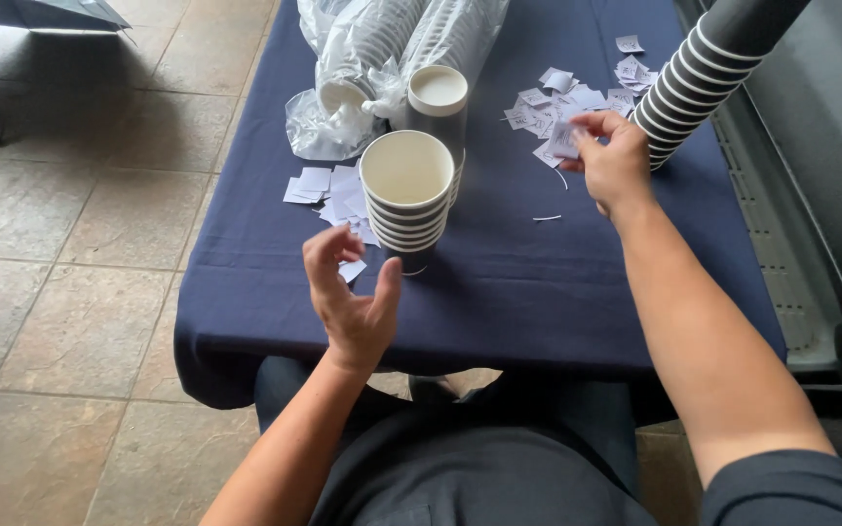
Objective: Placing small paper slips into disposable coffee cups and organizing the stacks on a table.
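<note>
While the tiled floor (70,292) fills the left of the frame, the left hand (351,292) hangs at lower centre, fingers spread and curled, holding nothing, just short of a short stack of paper cups (407,200) on the dark blue tablecloth (499,282). Cut paper slips (328,190) lie left of that stack, touching its foot. Behind, at upper centre, sits a bagged sleeve of cups (363,58) (plastic torn open). Further right, the right hand (608,156) pinches one white slip (565,141) between thumb and fingertips, above a second pile of slips (577,97). At upper right a long leaning stack of cups (704,68) juts in. Judging by the heaps, many slips and cups remain unhandled.
</note>
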